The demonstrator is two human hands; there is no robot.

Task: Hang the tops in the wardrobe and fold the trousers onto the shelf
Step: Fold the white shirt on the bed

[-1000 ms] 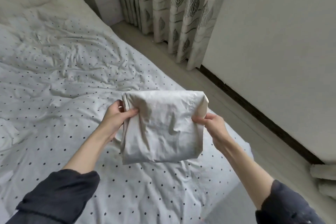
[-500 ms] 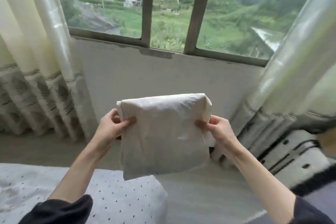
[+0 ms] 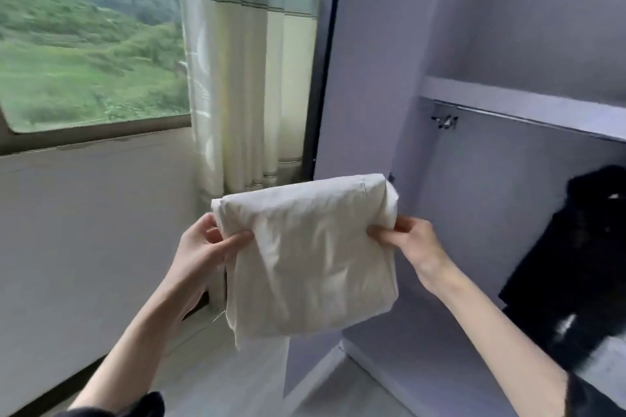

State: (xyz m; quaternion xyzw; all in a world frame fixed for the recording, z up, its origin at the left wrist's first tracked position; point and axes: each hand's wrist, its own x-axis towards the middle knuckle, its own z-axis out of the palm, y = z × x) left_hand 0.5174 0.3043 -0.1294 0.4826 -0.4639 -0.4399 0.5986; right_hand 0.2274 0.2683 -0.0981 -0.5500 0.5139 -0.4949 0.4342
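The open wardrobe (image 3: pixel 474 179) stands to the right of and beyond the fingers, its shelf (image 3: pixel 528 101) and hanging rail (image 3: pixel 508 115) above them. A dark garment (image 3: pixel 572 267) hangs inside, right of the right-hand fingers. The curtain (image 3: pixel 247 78) falls behind and above the fingers. The folded cream trousers (image 3: pixel 305 261) hang between both hands: the left hand (image 3: pixel 203 250) and right hand (image 3: pixel 410 240) each pinch an upper side edge, thumbs in front.

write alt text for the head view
Both hands, left hand and right hand, grip folded cream trousers before an open wardrobe, where a black garment hangs below a shelf.
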